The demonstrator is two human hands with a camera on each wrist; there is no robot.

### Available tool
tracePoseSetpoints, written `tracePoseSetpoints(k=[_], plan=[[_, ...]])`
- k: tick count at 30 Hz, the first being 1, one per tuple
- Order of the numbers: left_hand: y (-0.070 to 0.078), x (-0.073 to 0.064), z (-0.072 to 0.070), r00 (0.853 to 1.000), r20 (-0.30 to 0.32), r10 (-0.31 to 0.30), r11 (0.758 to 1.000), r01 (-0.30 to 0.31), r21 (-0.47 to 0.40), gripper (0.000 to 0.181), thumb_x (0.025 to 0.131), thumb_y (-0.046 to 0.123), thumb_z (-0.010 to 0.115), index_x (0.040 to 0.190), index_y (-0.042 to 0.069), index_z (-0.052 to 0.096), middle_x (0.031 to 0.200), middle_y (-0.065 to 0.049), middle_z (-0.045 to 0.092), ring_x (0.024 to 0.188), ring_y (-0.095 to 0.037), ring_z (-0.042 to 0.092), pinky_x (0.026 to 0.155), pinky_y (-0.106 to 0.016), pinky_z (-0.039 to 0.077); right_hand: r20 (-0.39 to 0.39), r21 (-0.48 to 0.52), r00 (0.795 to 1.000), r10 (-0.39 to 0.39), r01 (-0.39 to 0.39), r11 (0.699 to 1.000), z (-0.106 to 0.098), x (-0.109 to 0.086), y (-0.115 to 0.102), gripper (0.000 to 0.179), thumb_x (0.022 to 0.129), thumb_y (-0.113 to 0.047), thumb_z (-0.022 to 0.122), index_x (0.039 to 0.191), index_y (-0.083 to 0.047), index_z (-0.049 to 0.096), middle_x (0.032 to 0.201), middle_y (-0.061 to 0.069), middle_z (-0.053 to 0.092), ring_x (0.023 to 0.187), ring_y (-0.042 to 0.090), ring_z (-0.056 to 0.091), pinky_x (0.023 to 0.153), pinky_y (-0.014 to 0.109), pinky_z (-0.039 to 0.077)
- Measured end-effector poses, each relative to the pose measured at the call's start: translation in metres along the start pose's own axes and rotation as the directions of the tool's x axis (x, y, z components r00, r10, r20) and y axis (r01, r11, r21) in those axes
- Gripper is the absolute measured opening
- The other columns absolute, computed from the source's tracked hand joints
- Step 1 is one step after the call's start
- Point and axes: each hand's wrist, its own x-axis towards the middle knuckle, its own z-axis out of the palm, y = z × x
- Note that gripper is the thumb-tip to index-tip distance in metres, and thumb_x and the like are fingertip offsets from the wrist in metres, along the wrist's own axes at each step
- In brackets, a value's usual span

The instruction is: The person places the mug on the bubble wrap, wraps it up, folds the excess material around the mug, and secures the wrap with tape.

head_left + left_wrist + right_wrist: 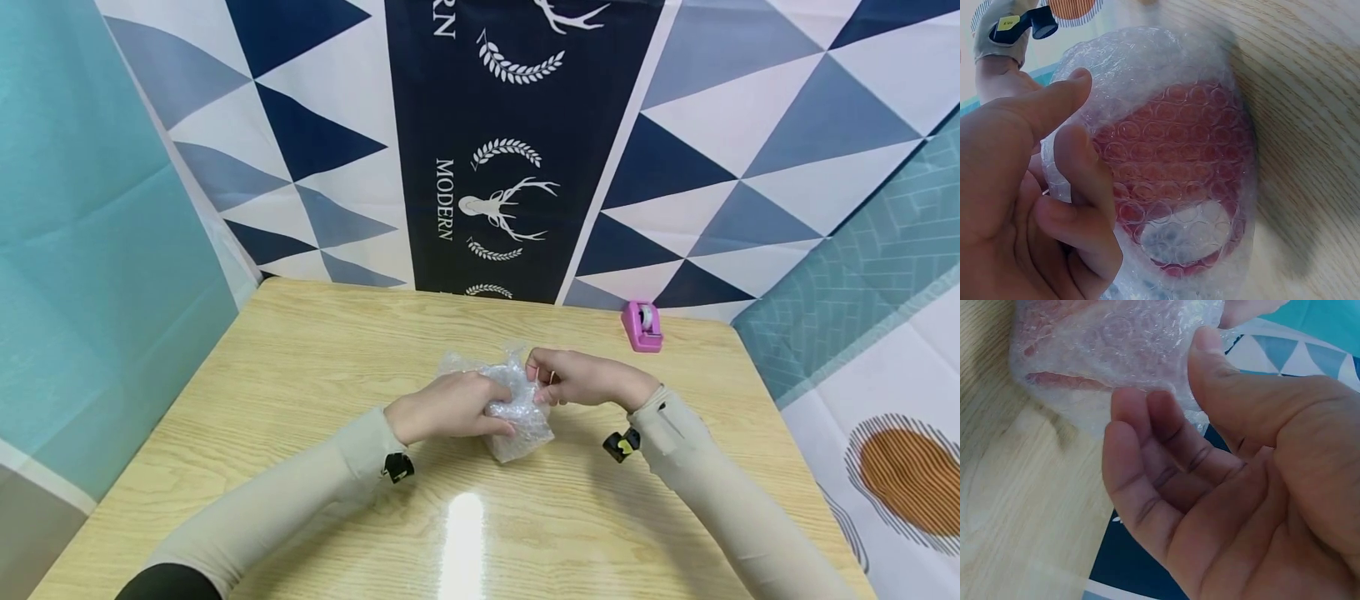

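Observation:
A bundle of clear bubble wrap (521, 437) is at the middle of the wooden table. Through the plastic, the left wrist view shows a red item (1175, 147) with a whitish oval patch (1188, 232); its kind is hidden by the bubbles. My left hand (457, 404) grips the bundle from its left side, thumb toward me and fingers bent. On the opposite side, my right hand (585, 377) pinches the upper right edge of the wrap. The right wrist view has its thumb against the plastic, with the other fingers (1124, 450) curled beside it.
A pink tape dispenser (643, 327) with a roll in it stands near the table's back right corner. Behind the wooden table (337, 325) hangs a patterned cloth (480, 167). Small black cameras sit at both wrists.

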Motion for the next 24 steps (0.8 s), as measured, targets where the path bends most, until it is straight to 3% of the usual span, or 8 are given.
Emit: tracePoseSetpoints(k=[7, 18, 24], plan=[[0.0002, -0.0003, 0.0012, 1.0, -0.01, 0.002, 1.0, -0.002, -0.001, 0.031, 0.092, 0.047, 0.074, 0.084, 0.022, 0.059, 0.071, 0.01, 0.052, 0.065, -0.005, 0.049, 0.057, -0.021, 0.042, -0.012, -0.072, 1.0, -0.023, 0.022, 0.997, 0.0024, -0.0031, -0.0055, 0.027, 0.092, -0.002, 0.073, 0.109, -0.007, 0.052, 0.086, 0.006, 0.059, 0.077, 0.015, 0.056, 0.07, 0.026, 0.05], [0.0013, -0.0019, 0.0034, 0.999, -0.03, 0.012, 1.0, -0.012, 0.018, 0.029, 0.093, 0.047, 0.073, 0.094, 0.019, 0.064, 0.078, 0.009, 0.057, 0.067, -0.006, 0.05, 0.056, -0.021, 0.042, -0.043, -0.084, 0.999, -0.015, 0.011, 0.996, 0.0053, -0.0008, -0.006, 0.028, 0.089, -0.003, 0.075, 0.104, -0.007, 0.052, 0.081, 0.004, 0.056, 0.072, 0.012, 0.054, 0.067, 0.025, 0.049], [0.0008, -0.002, 0.0037, 0.999, -0.03, 0.02, 1.0, -0.02, 0.022, 0.029, 0.093, 0.046, 0.073, 0.09, 0.021, 0.059, 0.076, 0.009, 0.054, 0.067, -0.006, 0.05, 0.056, -0.022, 0.041, -0.05, -0.058, 0.999, 0.001, -0.004, 0.998, 0.0082, 0.002, -0.0029, 0.028, 0.088, 0.002, 0.075, 0.102, -0.006, 0.052, 0.082, 0.004, 0.054, 0.071, 0.012, 0.052, 0.064, 0.025, 0.048]])
